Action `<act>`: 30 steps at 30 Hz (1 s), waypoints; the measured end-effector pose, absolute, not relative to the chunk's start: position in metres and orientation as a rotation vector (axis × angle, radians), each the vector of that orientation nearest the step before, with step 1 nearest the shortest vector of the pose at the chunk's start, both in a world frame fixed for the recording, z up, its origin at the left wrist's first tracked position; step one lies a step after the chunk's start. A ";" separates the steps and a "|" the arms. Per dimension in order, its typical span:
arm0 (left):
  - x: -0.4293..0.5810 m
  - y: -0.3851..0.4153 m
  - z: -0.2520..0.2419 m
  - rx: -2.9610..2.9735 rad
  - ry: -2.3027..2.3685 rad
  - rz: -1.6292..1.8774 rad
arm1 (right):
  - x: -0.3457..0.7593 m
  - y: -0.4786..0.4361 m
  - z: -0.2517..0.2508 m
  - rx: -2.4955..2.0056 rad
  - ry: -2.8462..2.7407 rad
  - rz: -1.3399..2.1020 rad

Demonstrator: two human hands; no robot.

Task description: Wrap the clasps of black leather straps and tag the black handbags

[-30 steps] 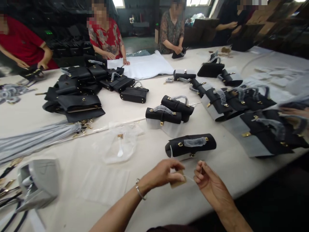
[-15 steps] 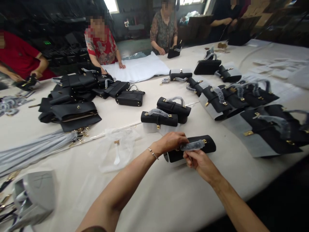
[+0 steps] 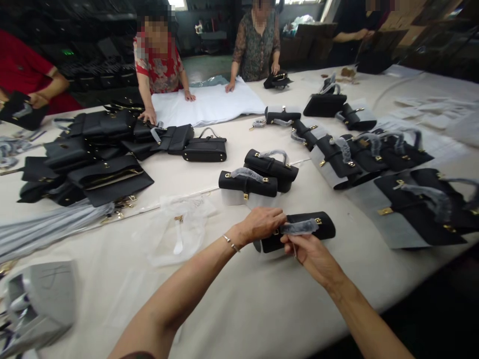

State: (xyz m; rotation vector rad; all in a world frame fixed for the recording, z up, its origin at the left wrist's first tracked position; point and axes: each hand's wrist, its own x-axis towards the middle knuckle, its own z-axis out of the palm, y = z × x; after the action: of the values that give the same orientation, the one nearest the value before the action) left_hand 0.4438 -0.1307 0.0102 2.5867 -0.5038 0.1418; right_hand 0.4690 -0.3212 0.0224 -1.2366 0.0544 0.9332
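A small black handbag [image 3: 325, 225] lies on the pale table in front of me, its gold fittings facing up. Its handle [image 3: 300, 227] is wrapped in clear plastic. My left hand [image 3: 262, 224] has its fingers closed at the left end of the handle, near a gold fitting. Just below the handle, my right hand [image 3: 307, 253] pinches a thin pale strip [image 3: 295, 251] that hangs down. Two similar bags, a front one [image 3: 249, 184] and a rear one [image 3: 272, 167], lie just beyond.
Black bags [image 3: 101, 129] are heaped at the left; several wrapped-handle bags [image 3: 415, 204] stand right. A plastic bag [image 3: 178, 234] with a white spoon-like tool lies left of my hands. Across the table, people touch white sheets [image 3: 209, 103] and bags.
My left hand has shifted slightly left, and the pale strip shows more below my right hand. Across the table, one person's hand has moved onto the white sheets; the heaped bags have spread left.
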 end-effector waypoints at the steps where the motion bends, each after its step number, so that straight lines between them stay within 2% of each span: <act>1: 0.443 -0.132 0.010 2.544 -0.438 0.153 | 0.467 -0.321 0.023 -1.257 0.071 0.908; 6: 0.428 -0.132 0.013 2.010 -0.081 0.239 | 0.460 -0.329 0.019 -1.487 0.036 0.813; 14: 0.406 -0.143 0.017 1.209 0.164 -0.005 | 0.462 -0.340 0.011 -1.591 0.058 0.935; 19: 0.407 -0.146 0.014 1.045 0.128 0.018 | 0.464 -0.345 0.014 -1.357 0.054 1.090; 25: 0.413 -0.145 0.008 1.077 0.237 -0.030 | 0.459 -0.339 0.008 -1.409 0.173 0.948; 30: 0.399 -0.142 0.015 1.256 0.152 0.021 | 0.447 -0.323 0.004 -1.247 0.326 0.816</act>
State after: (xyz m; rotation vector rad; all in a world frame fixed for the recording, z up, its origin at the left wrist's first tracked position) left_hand 0.3992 -0.1417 0.0152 1.2561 0.1516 0.0211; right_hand 0.4468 -0.3234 0.0043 -1.2472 0.3259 0.8161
